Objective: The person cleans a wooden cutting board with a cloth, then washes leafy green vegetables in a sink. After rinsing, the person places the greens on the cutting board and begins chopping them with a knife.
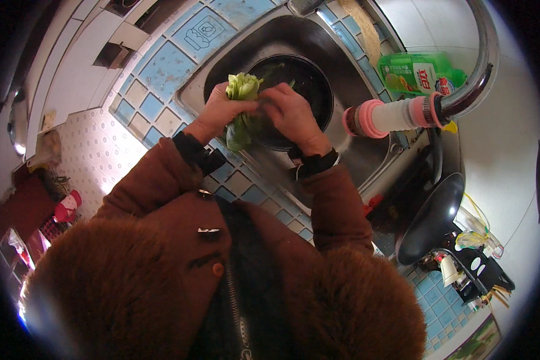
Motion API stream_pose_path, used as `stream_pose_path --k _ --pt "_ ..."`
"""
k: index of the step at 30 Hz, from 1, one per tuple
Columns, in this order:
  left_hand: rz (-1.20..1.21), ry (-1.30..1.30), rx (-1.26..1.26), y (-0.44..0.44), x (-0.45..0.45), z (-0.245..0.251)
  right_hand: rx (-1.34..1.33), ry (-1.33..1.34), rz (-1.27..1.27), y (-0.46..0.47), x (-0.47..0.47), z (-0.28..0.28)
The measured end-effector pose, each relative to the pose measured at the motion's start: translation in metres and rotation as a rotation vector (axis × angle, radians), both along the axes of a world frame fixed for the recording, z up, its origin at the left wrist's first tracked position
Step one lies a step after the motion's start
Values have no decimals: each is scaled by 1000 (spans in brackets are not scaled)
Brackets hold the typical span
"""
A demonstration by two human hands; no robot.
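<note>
A bunch of green leafy vegetable [243, 87] is clasped in my left hand [222, 108], its pale cut stems at the top and its leaves hanging below the fingers. Just to the right, my right hand [292, 112] is over a round dark basin [312, 78], its fingers bent and blurred; whether they hold anything I cannot tell. The basin stands in a stainless steel sink [355, 72], with small green bits inside it. Both hands are above the basin's left and middle part, which they partly hide.
A faucet with a pink and white extension [391, 118] reaches over the sink's right side. Behind it lies a green detergent bottle [414, 72]. A black wok [432, 218] leans at the right. Blue and white tiles [166, 67] border the sink.
</note>
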State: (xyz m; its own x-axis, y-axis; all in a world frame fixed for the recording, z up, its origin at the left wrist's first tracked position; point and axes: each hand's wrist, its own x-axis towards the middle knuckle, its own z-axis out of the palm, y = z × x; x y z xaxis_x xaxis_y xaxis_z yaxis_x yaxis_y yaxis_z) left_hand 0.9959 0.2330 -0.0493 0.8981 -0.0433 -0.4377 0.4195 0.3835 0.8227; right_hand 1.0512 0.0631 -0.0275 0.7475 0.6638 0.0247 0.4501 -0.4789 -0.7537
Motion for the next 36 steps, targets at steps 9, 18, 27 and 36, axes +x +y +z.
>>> stream_pose_path --k 9,18,27,36 --pt "-35 7 -111 1 2 8 -83 199 15 -38 23 -2" --pt "1 134 -207 3 2 16 83 504 -129 -56 30 -12" --pt "31 172 -331 4 2 10 -3 484 -279 -50 32 -8" --pt "49 190 -373 7 3 5 279 680 -148 -32 14 -1"
